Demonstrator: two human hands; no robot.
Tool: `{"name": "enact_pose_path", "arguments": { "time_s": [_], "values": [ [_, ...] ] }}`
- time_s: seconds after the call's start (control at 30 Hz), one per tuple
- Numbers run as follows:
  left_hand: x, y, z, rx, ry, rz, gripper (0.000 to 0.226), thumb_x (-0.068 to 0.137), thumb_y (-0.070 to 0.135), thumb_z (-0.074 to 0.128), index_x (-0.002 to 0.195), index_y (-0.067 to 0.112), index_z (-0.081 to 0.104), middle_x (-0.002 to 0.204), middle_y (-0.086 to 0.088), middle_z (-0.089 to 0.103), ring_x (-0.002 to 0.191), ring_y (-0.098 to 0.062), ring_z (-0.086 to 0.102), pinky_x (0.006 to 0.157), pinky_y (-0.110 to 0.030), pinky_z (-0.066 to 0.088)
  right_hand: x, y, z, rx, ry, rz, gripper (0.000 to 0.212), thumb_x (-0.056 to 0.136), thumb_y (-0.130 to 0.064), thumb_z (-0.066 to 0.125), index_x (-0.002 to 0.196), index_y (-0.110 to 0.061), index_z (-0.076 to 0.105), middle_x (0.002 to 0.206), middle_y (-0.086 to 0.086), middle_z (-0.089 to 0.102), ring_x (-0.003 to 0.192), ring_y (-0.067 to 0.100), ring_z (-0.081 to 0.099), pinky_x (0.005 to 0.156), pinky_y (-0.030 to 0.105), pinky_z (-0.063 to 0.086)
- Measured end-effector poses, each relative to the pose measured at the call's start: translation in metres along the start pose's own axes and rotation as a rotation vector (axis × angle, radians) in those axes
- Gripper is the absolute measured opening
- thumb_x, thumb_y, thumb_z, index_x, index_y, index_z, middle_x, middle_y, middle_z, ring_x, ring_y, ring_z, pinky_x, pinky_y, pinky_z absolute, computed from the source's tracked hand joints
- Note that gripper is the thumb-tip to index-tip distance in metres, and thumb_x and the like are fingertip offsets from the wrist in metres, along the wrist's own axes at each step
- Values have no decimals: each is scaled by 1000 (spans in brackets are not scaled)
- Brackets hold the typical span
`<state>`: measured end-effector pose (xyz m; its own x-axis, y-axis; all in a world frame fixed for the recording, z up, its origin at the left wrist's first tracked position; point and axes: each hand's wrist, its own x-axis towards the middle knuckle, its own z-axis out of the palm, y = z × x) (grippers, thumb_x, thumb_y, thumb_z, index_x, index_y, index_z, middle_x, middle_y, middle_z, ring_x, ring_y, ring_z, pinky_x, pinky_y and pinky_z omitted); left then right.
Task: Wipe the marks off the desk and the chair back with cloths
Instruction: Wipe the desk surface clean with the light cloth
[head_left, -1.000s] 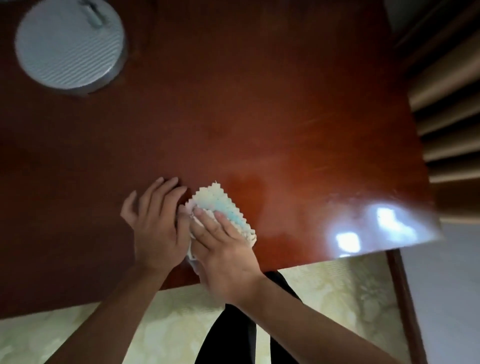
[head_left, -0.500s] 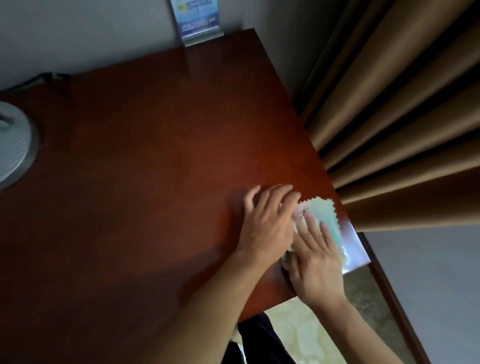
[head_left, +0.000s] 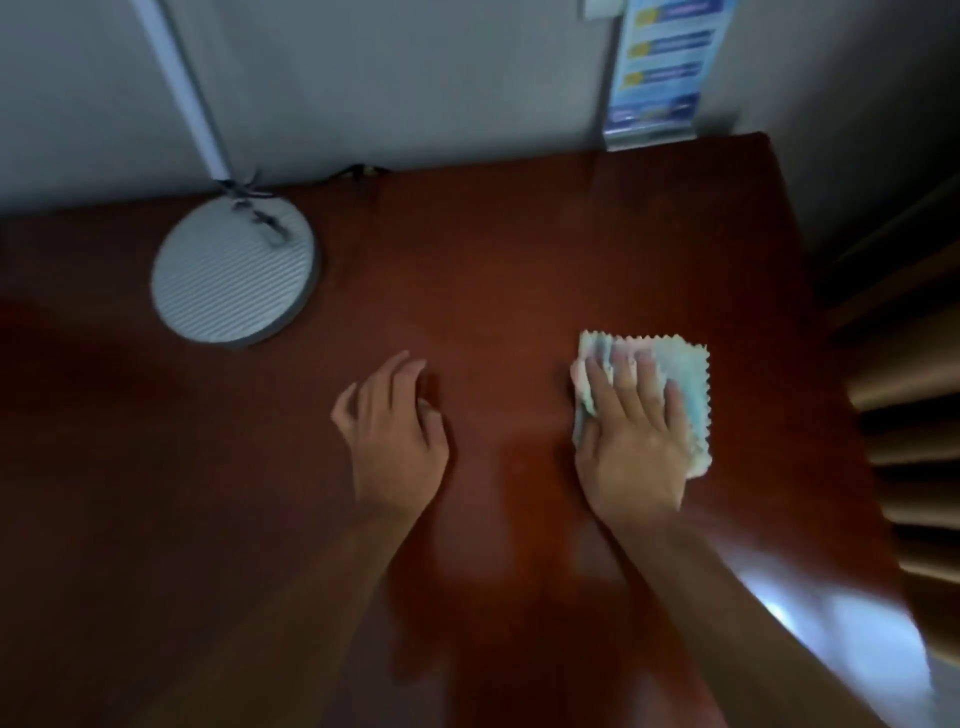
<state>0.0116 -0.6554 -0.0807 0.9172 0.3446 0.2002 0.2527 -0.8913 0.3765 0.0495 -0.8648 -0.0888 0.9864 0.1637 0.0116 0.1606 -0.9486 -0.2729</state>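
Since half a second ago the two hands have come apart: the left hand (head_left: 397, 441) has left the cloth (head_left: 675, 384) and now rests alone on the red-brown bench (head_left: 493, 270), its fingers (head_left: 410, 371) loosely curled and grasping nothing. The right hand (head_left: 631, 447) lies flat on the pastel, zigzag-edged cloth, fingers spread and pressing it to the bench rather than clenched, now further in from the bench's near right corner. The lamp's round grey base (head_left: 234, 278) and the blue card (head_left: 660, 73) at the wall show fully now.
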Motion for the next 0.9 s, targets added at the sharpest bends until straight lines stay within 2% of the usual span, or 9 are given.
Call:
{"name": "enact_pose_path", "arguments": {
  "time_s": [0.13,0.23,0.37,0.43,0.53,0.63,0.7,0.8,0.9],
  "values": [
    [-13,-61,-31,85,2,-141,38,87,11,52,123,7,63,135,-7,59,123,-24,57,107,-54,33,86,-56,17,14,-83,-153,58,94,-32,24,150,-19,36,155,9,35,147,30,22,118,50,17],
    [-31,-97,-43,122,-1,-247,39,93,20,43,124,7,63,137,-8,58,128,-25,54,108,-53,33,151,-102,34,-5,-114,-270,58,95,-31,25,152,-21,30,157,10,32,148,31,19,118,50,16],
    [-40,-115,-42,93,10,-303,43,97,28,38,128,8,61,142,-7,55,136,-22,47,109,-47,30,191,-155,58,-5,-97,-364,54,99,-26,37,152,-21,30,157,10,31,148,30,19,119,48,13],
    [-38,-116,-40,92,13,-312,43,98,28,38,129,10,60,143,-5,54,136,-20,46,109,-44,29,178,-178,64,-14,-120,-423,56,98,-26,35,153,-21,27,158,10,29,148,30,17,119,49,12],
    [-39,-118,-40,81,36,-349,42,98,27,38,130,10,59,142,-5,55,135,-20,47,108,-43,31,113,-199,69,-19,-164,-618,61,95,-29,31,155,-22,21,160,5,24,150,27,14,120,51,13],
    [-39,-118,-42,78,40,-383,43,98,27,37,129,9,60,142,-4,55,134,-19,48,107,-43,34,51,-195,65,50,-214,-805,55,96,-29,34,151,-23,33,159,0,29,149,23,17,118,50,21],
    [-40,-119,-42,86,41,-381,42,97,26,37,128,9,61,141,-5,55,133,-20,48,107,-44,34,56,-188,62,35,-255,-918,52,98,-30,31,149,-25,38,157,-1,32,148,22,21,117,49,24],
    [-40,-120,-41,86,39,-372,41,97,27,38,128,9,60,141,-4,55,134,-20,47,108,-43,32,124,-164,54,-80,-240,-832,56,96,-34,15,151,-31,26,160,1,25,150,26,15,119,50,17],
    [-39,-120,-39,99,41,-358,41,97,27,39,128,9,58,141,-6,55,134,-20,46,108,-41,30,201,-129,40,-76,-135,-538,59,94,-29,19,150,-16,33,152,20,36,144,40,26,112,57,25]
  ]
}}
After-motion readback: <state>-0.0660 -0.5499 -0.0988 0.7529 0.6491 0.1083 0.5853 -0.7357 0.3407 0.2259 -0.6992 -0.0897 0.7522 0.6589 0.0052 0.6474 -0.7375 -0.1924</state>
